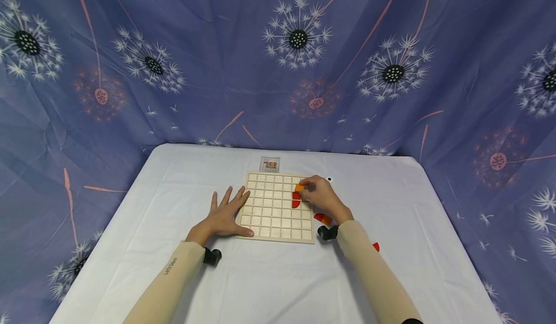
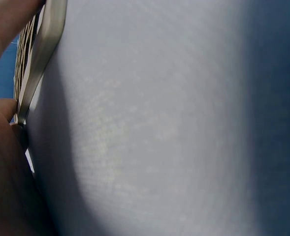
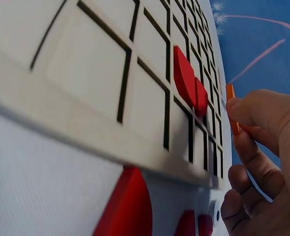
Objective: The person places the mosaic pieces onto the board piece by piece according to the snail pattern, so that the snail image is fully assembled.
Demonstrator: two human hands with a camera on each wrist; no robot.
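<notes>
A wooden grid board (image 1: 269, 213) lies on the white table. My left hand (image 1: 225, 219) rests along its left edge, fingers spread and straight, with the thumb at the lower left corner. An orange tile (image 1: 298, 188) is pinched between the thumb and fingers of my right hand (image 1: 322, 194), above the board's upper right cells. Just below it, two red rounded pieces (image 1: 296, 200) sit one under the other in grid cells. In the right wrist view the orange tile (image 3: 230, 92) is seen edge-on, beyond the red pieces (image 3: 185, 78).
A small picture card (image 1: 270, 164) lies behind the board. To its right are a red piece (image 1: 319, 217), an orange piece (image 1: 326, 220) and a white eye piece (image 1: 329, 179). Another red piece (image 1: 376, 247) shows beside the right sleeve. A patterned blue curtain (image 1: 243, 73) hangs behind the table.
</notes>
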